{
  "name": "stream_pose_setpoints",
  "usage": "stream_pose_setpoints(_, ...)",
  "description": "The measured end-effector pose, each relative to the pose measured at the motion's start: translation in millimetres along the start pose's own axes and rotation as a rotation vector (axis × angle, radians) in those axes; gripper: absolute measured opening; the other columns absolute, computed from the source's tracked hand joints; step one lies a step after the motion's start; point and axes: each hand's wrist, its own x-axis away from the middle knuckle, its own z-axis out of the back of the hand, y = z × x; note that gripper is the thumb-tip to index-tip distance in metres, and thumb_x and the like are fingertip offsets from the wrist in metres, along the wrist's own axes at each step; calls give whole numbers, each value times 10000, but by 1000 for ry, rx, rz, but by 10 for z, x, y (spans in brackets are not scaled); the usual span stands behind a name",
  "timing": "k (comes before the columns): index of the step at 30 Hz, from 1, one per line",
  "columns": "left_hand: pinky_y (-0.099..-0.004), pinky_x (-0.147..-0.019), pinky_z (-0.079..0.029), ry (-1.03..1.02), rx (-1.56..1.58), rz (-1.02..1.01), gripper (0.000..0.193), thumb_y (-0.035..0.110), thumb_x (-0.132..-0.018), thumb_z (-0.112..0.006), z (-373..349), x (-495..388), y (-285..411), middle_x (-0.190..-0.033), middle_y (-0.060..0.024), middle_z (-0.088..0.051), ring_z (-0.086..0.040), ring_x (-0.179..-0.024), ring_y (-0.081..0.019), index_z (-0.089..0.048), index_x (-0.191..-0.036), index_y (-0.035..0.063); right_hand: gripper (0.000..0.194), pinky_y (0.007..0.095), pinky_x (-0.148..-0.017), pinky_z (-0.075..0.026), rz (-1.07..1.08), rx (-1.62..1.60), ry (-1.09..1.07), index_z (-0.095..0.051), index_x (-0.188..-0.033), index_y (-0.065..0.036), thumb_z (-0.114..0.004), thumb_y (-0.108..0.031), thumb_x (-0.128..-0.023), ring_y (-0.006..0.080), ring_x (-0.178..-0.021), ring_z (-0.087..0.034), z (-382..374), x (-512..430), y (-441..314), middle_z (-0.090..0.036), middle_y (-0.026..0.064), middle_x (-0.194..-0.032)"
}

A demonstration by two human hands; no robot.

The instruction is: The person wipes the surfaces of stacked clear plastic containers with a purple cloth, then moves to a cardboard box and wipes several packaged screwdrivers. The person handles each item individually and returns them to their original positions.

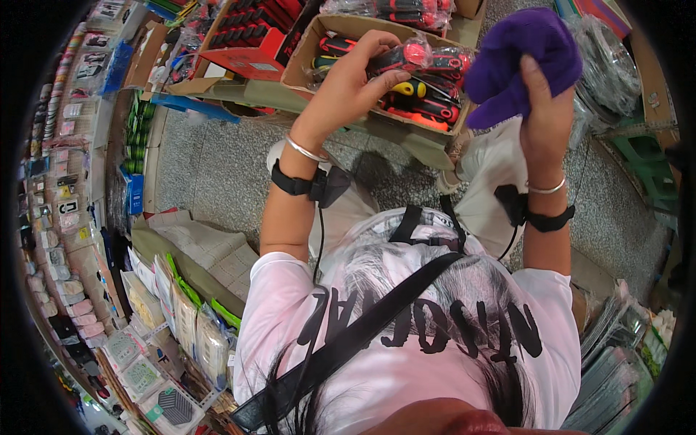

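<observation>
My left hand (359,81) grips a red-and-black screwdriver handle (399,58) in clear plastic wrap, just above an open cardboard box (305,33). Inside that box lie several more screwdrivers with red-and-black handles, and one with a yellow-and-black handle (410,88). The shaft of the held tool cannot be made out. To the right of the box, my right hand (546,114) holds a bunched purple cloth (524,65), thumb on its near side. The cloth is raised and slightly blurred, and it hides most of my right fingers.
A red carton (247,57) of black-and-red items stands left of the box. Plastic-wrapped coils (606,65) lie at the far right. Shelves of small packaged goods (70,217) line the left side. Packets (185,310) stand by my left elbow, and speckled floor (217,157) shows below.
</observation>
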Motion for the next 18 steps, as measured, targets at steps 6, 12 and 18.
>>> stream_pose_setpoints(6, -382, -953, -460, 95, -191, -359, 426, 107, -890, -680, -59, -19, 76, -1163, -186, -583, -571, -1085, -363, -489, -1255, -5, 333, 293, -865, -516, 256, 259, -300, -593, -1243, -2, -656, -141, -947, 131, -948, -640, -587, 174, -47, -682, 48, -1074)
stream_pose_setpoints(12, -346, -972, -459, 101, 123, -175, 481, 55, -887, -679, -115, 112, 315, -1275, -159, -531, -579, -1115, -260, -457, -1310, 0, 315, 280, -905, -509, -221, -179, -90, -580, -1239, 0, -622, -163, -972, 123, -1018, -633, -487, -38, 43, -663, 60, -1137)
stream_pose_setpoints(18, -305, -992, -444, 395, 490, -243, 526, 57, -944, -623, -72, -52, 437, -1345, -117, -486, -544, -1157, -174, -369, -1402, 0, 358, 278, -921, -495, -76, -557, -149, -534, -1304, -20, -602, -183, -993, 131, -1065, -608, -605, 53, -43, -634, 60, -1191)
